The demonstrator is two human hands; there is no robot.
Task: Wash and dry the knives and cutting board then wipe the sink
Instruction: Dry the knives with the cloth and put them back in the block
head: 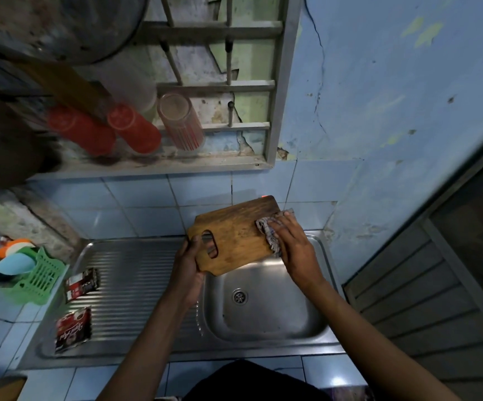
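A wooden cutting board [234, 235] with a handle slot is held tilted above the steel sink basin [266, 311]. My left hand [189, 264] grips its handle end, with fingers showing through the slot. My right hand [292, 241] presses a patterned cloth [269, 231] flat against the board's right end. No knife is visible.
The ribbed drainboard [130, 279] to the left carries two dark sachets [81, 283]. A green rack [40, 277] with coloured utensils sits at far left. Red cups [131, 128] and a glass [181, 123] hang upside down on the wall rack above. A louvred door [425, 290] stands to the right.
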